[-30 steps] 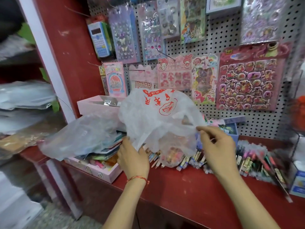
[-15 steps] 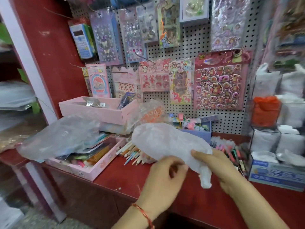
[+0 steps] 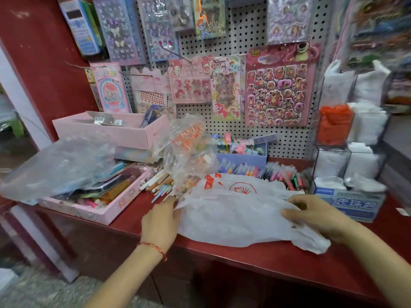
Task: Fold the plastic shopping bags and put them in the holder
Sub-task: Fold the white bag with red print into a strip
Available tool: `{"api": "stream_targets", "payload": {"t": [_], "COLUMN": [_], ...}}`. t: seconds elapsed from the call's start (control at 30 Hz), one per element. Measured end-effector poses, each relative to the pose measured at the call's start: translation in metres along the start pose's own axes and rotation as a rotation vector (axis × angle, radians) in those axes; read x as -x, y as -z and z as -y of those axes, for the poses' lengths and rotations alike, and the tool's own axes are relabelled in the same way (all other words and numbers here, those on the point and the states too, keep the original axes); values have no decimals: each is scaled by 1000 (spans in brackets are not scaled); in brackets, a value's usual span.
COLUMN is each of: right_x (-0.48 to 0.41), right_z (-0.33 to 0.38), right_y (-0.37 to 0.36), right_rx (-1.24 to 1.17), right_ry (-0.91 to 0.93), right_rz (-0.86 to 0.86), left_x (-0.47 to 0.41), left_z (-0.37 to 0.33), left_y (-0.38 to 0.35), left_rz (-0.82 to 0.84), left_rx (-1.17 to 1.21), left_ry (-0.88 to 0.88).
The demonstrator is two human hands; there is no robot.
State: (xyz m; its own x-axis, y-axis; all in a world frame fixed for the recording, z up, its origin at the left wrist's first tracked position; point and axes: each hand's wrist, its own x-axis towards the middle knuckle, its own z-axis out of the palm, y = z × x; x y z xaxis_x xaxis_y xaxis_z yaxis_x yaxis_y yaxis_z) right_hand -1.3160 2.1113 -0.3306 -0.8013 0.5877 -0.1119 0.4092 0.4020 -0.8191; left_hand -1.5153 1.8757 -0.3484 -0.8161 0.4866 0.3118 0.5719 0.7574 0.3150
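A white plastic bag (image 3: 233,216) with red print lies spread across the red counter (image 3: 255,263). My left hand (image 3: 161,223) pinches its left edge. My right hand (image 3: 315,215) grips the bag's right part, fingers curled into the plastic near the handles. A clear compartment holder (image 3: 349,121) stands at the right on the counter; it contains folded white bags and an orange bag (image 3: 334,125). Behind the white bag sits a crumpled clear bag with orange print (image 3: 189,152). Another clear bag (image 3: 57,165) lies over the pink trays at the left.
Pink trays (image 3: 106,214) of stationery stand at the left, loose pens and markers (image 3: 266,174) along the back, a blue box (image 3: 244,158) behind them. A blue and white carton (image 3: 351,203) sits under the holder. Sticker sheets hang on the pegboard (image 3: 244,41).
The white bag has come down from the air onto the counter and is now spread out flat. My hands moved apart to its left and right ends. The view swung right.
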Motion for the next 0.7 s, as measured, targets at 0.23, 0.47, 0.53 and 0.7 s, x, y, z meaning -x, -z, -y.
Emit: {"api": "stream_targets", "payload": {"t": [0.23,0.47,0.53,0.7], "right_x": [10,39,36,25], "right_z": [-9,5,21,75], "right_y": [21,20,17,-14], "right_rx": [138,153,65,-333], "right_ry": [114,-42,62,330], "right_rz": [-254,626,376,-184], "left_x": [3,-3,-2,5], "left_z": [21,44,43,46], "left_y": [9,25,40,79], "left_rz": [-85,-120,-172,-44], "left_rx": [-118,928,1010,1213], "left_ry": [90,349,245,73]}}
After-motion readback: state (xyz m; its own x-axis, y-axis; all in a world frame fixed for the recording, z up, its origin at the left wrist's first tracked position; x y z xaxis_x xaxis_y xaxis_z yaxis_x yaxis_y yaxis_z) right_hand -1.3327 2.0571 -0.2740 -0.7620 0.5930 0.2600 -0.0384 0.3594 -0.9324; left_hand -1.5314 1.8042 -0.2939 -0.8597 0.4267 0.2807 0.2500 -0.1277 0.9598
